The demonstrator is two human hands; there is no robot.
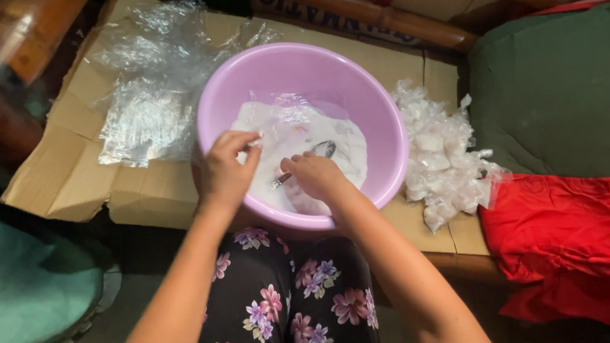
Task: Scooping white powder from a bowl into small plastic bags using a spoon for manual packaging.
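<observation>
Over a pink basin [381, 113] of white mixture, right hand [314, 176] fingers gripping a spoon [306, 162], left hand [224, 173] fingers pinched.

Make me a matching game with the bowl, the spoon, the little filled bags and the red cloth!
Things:
1. bowl
2. spoon
3. small filled bags
4. red cloth

Places or colours:
A. piled on the cardboard, right of the bowl
B. pink-purple
C. far right, beside the cardboard
D. in the white mix, held by the right hand

Pairs: 1-B, 2-D, 3-A, 4-C
</observation>
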